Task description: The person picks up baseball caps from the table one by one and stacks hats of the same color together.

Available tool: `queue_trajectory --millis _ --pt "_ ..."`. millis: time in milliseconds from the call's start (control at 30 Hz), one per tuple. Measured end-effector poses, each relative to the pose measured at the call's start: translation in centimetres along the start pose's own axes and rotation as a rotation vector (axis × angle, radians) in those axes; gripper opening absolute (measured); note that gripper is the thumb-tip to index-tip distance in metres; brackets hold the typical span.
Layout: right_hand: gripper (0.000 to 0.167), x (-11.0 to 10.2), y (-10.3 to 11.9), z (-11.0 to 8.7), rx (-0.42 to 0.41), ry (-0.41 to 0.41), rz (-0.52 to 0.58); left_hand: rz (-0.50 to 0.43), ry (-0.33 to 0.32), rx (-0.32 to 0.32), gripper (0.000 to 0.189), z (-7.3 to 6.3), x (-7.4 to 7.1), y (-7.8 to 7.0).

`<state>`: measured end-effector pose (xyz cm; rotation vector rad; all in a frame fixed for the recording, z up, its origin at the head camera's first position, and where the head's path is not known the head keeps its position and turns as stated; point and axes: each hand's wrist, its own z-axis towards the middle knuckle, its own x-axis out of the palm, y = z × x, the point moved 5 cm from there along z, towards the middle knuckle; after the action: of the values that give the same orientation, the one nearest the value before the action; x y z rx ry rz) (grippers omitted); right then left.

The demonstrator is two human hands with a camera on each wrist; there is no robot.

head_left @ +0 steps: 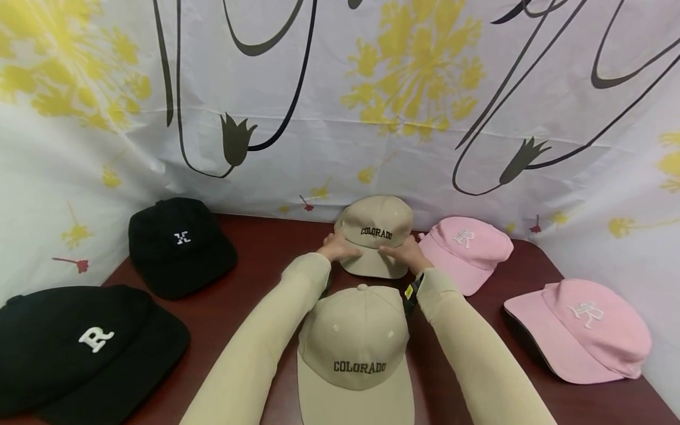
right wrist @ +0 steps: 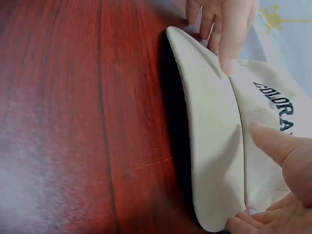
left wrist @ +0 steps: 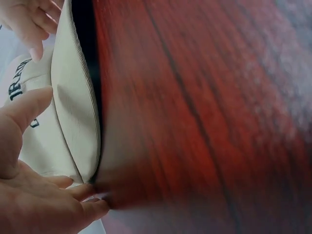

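Note:
At the back middle of the table, a beige cap with dark COLORADO lettering (head_left: 375, 221) faces forward between both hands. My left hand (head_left: 339, 247) holds it at one side, thumb laid over the top where brim and crown meet. On the other side my right hand (head_left: 408, 254) holds it the same way. Both wrist views show the fingers of the left hand (left wrist: 44, 195) and right hand (right wrist: 278, 195) at the brim's corners, partly beneath its edge. A second beige COLORADO cap (head_left: 356, 336) lies nearer, between the forearms.
Two black caps, one behind (head_left: 177, 242) and one in front (head_left: 90, 348), lie on the left. On the right are two pink caps, one farther (head_left: 470, 245) and one nearer (head_left: 589, 321). A patterned white cloth (head_left: 319, 88) hangs behind the dark red table (head_left: 255, 260).

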<state>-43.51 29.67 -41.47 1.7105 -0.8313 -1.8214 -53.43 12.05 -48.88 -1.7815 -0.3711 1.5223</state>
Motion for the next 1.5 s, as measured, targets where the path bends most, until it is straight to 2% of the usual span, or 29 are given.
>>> queue_trajectory --millis 33,67,100,133,167,233,300,333,367,400,467,533,567,700,867,1067,1333,1400,1500 --pt "0.080 0.3 -1.4 1.3 -0.014 -0.014 -0.029 0.011 -0.007 -0.001 0.108 0.5 0.4 0.4" --pt "0.084 0.7 -2.8 2.6 -0.034 -0.021 -0.047 -0.010 0.000 -0.003 0.111 1.8 1.2 1.3" --pt "0.084 0.9 -4.0 3.6 -0.067 -0.034 -0.067 -0.020 0.009 -0.021 0.112 1.9 1.3 1.3" --pt "0.084 1.1 -4.4 4.2 -0.090 -0.025 -0.075 -0.030 0.000 -0.011 0.111 1.8 1.3 1.3" --pt "0.082 1.2 -4.9 4.9 -0.084 -0.025 -0.106 -0.038 0.005 -0.027 0.111 1.1 0.8 0.6" --pt "0.075 0.6 -2.7 3.3 -0.041 0.015 -0.115 -0.063 0.041 -0.084 0.106 -1.3 -1.1 -1.6" --pt "0.067 -0.2 0.6 0.7 0.012 0.057 -0.142 -0.101 0.038 -0.076 0.100 -4.0 -2.8 -3.7" --pt "0.063 -0.8 3.1 -1.5 0.052 0.077 -0.137 -0.121 0.030 -0.068 0.096 -5.3 -3.6 -4.6" --pt "0.062 -1.1 4.2 -2.6 0.075 0.075 -0.120 -0.141 0.038 -0.088 0.093 -6.5 -4.4 -5.6" --pt "0.060 -1.3 5.1 -3.5 0.089 0.071 -0.101 -0.160 0.031 -0.082 0.090 -7.4 -4.9 -6.2" --pt "0.060 -1.3 5.6 -4.2 0.072 0.055 -0.047 -0.184 -0.001 -0.059 0.088 -8.4 -5.4 -6.6" --pt "0.060 -1.2 5.5 -4.3 0.064 0.035 0.003 -0.210 -0.024 -0.065 0.088 -8.5 -5.5 -6.5" --pt "0.062 -0.9 4.5 -3.5 0.060 0.022 0.012 -0.219 -0.035 -0.071 0.088 -8.6 -5.6 -6.5" --pt "0.064 -0.5 4.1 -3.3 0.077 -0.021 0.062 -0.243 -0.076 -0.088 0.087 -8.8 -5.8 -6.5" --pt "0.066 -0.2 3.7 -2.9 0.082 -0.067 0.175 -0.295 -0.118 -0.044 0.089 -8.6 -6.1 -6.7" --pt "0.073 -0.3 3.3 -2.8 0.062 -0.102 0.262 -0.296 -0.142 0.004 0.089 -8.8 -6.5 -7.7" --pt "0.077 -0.9 3.6 -3.3 0.029 -0.152 0.309 -0.294 -0.155 -0.012 0.092 -9.8 -7.4 -9.2" --pt "0.078 -1.2 3.9 -3.4 0.014 -0.176 0.293 -0.280 -0.159 -0.015 0.094 -9.7 -7.3 -9.2" --pt "0.078 -1.7 4.6 -3.5 -0.002 -0.212 0.246 -0.238 -0.206 0.038 0.101 -6.6 -6.2 -7.5"
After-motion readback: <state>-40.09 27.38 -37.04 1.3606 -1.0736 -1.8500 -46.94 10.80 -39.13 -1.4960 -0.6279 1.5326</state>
